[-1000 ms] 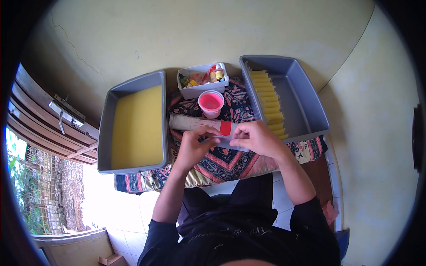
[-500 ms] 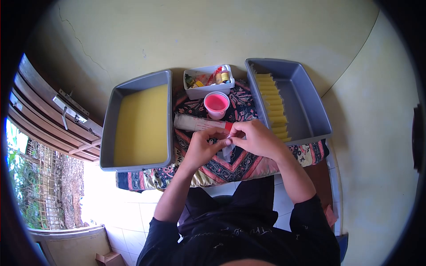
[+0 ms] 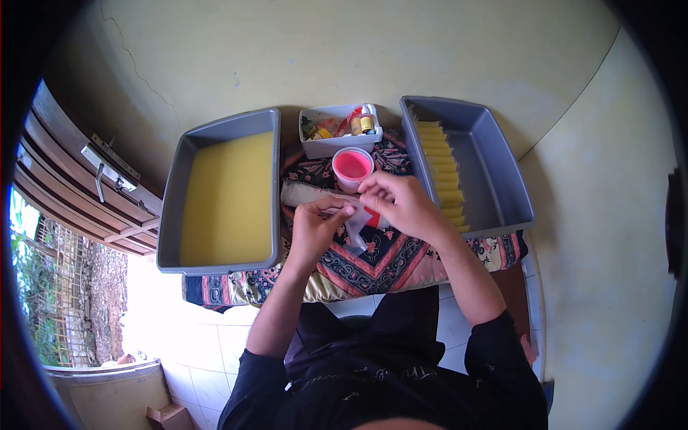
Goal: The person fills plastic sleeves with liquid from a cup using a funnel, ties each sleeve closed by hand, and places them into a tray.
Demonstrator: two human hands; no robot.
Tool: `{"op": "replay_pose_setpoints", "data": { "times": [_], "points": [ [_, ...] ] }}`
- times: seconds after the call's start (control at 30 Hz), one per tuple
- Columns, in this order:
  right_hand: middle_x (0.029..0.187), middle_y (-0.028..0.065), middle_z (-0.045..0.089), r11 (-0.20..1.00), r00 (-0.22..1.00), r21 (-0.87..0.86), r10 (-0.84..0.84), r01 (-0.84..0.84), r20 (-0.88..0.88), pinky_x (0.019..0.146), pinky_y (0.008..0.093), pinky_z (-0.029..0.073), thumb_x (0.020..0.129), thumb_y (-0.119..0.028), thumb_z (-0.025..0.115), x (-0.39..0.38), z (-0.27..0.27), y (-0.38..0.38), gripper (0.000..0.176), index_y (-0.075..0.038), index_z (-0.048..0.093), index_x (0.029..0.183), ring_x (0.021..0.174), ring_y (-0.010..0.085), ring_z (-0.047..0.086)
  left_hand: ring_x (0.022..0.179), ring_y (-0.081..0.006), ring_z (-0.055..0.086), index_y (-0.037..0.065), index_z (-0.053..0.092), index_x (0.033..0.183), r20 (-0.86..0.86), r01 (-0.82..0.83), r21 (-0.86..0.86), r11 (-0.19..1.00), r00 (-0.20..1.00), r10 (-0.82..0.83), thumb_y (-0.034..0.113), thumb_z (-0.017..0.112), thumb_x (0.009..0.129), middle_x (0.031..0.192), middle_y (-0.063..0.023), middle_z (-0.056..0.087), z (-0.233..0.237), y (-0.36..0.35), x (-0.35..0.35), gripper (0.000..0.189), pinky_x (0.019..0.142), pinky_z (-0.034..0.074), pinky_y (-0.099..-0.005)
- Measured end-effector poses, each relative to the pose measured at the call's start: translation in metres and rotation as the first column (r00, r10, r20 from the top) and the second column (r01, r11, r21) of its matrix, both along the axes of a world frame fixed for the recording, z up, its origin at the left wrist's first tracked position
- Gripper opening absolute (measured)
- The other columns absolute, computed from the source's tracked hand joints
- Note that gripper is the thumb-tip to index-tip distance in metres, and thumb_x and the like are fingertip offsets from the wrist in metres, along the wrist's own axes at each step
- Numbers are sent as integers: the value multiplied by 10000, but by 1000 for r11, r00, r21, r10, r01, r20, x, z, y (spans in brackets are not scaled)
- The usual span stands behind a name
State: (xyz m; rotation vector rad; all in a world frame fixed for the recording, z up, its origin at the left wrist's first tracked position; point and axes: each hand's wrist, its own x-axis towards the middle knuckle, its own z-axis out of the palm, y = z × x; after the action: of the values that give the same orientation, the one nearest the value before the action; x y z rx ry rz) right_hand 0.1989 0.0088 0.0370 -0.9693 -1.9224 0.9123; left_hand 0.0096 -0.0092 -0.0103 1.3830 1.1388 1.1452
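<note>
My left hand (image 3: pixel 315 228) pinches the top of a small clear plastic bag (image 3: pixel 356 233), which hangs down between my hands. My right hand (image 3: pixel 401 206) is beside it at the bag's upper right, thumb and fingers close together; whether they grip the bag's edge is too small to tell. Just beyond my hands stands a white cup (image 3: pixel 352 166) with pink contents. A pack of plastic bags (image 3: pixel 304 194) with a red end lies on the patterned cloth (image 3: pixel 380 265), partly behind my fingers.
At the left, a grey tub (image 3: pixel 276 215) holds yellow liquid. On the right, another grey tub (image 3: pixel 494 172) contains a row of filled yellow tubes (image 3: pixel 443 168). A white basket (image 3: pixel 337 147) with small bottles stands at the back, near the wall.
My hands have moved slightly apart, the right one up and to the right. More of the plastic bag now shows between them. The view has shifted slightly.
</note>
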Motion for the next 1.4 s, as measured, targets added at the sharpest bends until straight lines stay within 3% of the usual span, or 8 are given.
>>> {"op": "replay_pose_setpoints", "data": {
  "times": [0.1,0.23,0.47,0.67,0.77,0.83,1.27,1.4],
  "points": [
    [857,105,676,973,965,164,-193,164,180,628,270,503,818,-96,686,-2,-18,28,200,15,611,967,693,142,647,703,-51,582,-31,687,868,126,-76,32,997,989,71,49,704,823,781,-29,670,-12,2,-7,93,631,467,-205],
    [955,154,669,866,894,476,-327,155,305,741,393,513,791,-118,684,-8,-62,62,258,13,632,1007,764,318,658,705,-62,590,-34,672,866,234,-102,-52,993,966,112,32,707,818,779,-37,667,-12,-1,-11,89,638,476,-204],
    [894,205,657,980,861,181,-163,85,482,811,428,486,792,-101,612,-21,-68,77,144,17,652,864,857,362,631,716,-86,599,-30,668,891,327,-91,-85,992,938,115,31,707,816,816,-49,674,-6,-5,-15,104,674,485,-221],
    [853,195,661,920,934,356,-261,164,245,763,426,502,784,-77,626,-19,-76,76,110,11,666,838,804,360,641,702,-79,580,-13,684,892,327,-134,-74,988,933,151,56,708,820,818,-38,679,-14,-2,-18,103,666,463,-214],
    [847,198,660,962,946,101,-268,253,184,732,417,507,782,-67,642,-18,-67,70,116,17,665,860,780,355,642,742,-92,604,-35,675,906,305,-123,-84,989,942,143,45,695,832,839,-60,679,-13,-2,-19,111,703,487,-224],
    [841,192,661,919,942,300,-307,258,133,708,401,510,790,-57,647,-18,-65,69,124,28,656,880,773,349,644,783,-105,629,-56,666,919,287,-106,-93,990,949,129,29,683,841,861,-82,680,-14,-1,-19,117,741,511,-234],
    [861,170,647,818,935,476,-354,324,-30,653,366,508,805,8,621,-4,-51,49,92,44,621,890,736,333,641,752,-88,623,-52,672,930,252,-144,-153,978,951,180,51,692,840,846,-67,682,-11,1,-13,139,699,505,-222],
    [853,140,658,886,894,193,-369,421,-256,636,291,532,851,-14,631,-4,-55,43,107,58,629,930,725,216,665,724,-81,619,-46,682,910,233,-150,-158,976,955,185,64,706,830,813,-60,683,-9,1,-11,137,671,503,-218]
  ]
}}
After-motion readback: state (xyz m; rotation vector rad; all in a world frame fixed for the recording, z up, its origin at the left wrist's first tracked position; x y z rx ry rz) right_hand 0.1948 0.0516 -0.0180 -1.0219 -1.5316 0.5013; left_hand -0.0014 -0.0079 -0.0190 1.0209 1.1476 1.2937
